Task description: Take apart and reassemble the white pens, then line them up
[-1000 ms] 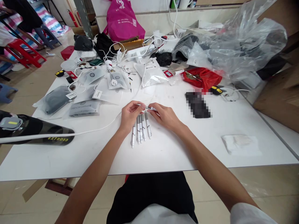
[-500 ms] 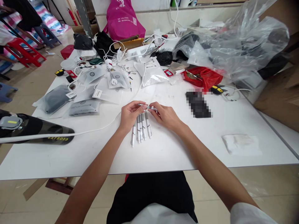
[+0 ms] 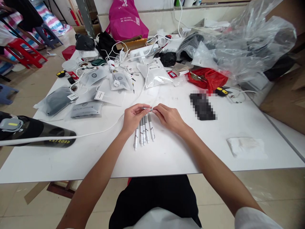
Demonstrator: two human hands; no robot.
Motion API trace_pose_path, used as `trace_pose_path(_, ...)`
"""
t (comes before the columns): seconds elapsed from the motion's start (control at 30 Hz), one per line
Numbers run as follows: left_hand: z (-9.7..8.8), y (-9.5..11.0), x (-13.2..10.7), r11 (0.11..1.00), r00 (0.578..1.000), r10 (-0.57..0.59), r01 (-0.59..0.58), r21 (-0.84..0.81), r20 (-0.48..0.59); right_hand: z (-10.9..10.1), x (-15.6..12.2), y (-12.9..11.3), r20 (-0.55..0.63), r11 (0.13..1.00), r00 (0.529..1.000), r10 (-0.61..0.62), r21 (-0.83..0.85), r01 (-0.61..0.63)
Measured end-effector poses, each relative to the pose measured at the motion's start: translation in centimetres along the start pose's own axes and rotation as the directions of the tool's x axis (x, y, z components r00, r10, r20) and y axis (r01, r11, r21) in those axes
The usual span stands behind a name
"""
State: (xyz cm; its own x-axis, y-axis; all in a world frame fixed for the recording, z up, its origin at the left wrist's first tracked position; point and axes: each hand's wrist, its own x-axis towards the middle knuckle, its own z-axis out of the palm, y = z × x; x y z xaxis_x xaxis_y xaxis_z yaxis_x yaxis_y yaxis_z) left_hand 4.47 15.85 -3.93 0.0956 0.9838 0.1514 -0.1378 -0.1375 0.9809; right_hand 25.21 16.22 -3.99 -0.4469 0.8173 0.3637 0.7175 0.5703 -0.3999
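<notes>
Between my two hands is a slim pen, lying roughly crosswise and mostly covered by fingers. My left hand pinches its left end. On the other end, the fingertips of my right hand are closed, hiding most of that part. Just below them, several white pens with grey grips lie side by side on the white table, their grey ends toward my hands. Their upper ends are partly hidden by my fingers.
A black bottle lies at the left, a white cable across it. Bagged items and a white plastic package lie farther back. To the right are a pixelated dark object, a red bag and a folded white tissue.
My right hand's fingers have closed farther over the pen, so less of it shows now. My left hand has barely moved, and the row of pens lies as before.
</notes>
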Motion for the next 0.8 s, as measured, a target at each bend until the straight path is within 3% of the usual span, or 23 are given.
trace_pose_path(0.23, 0.09, 0.47, -0.17, 0.999, 0.999, -0.018, 0.020, -0.026, 0.042, 0.27, -0.18, 0.42, -0.035, 0.998, 0.999, 0.023, 0.055, -0.021)
trace_pose_path(0.47, -0.24, -0.22, 0.32, 0.996, 0.991, -0.081, 0.078, -0.039, -0.103, 0.04, 0.02, 0.24, -0.074, 1.000, 0.997, 0.006, -0.004, -0.006)
trace_pose_path(0.8, -0.17, 0.27, 0.20, 0.996, 0.997, -0.063, 0.060, -0.064, -0.052, 0.19, -0.03, 0.32, -0.039, 0.999, 0.998, 0.043, 0.025, -0.042)
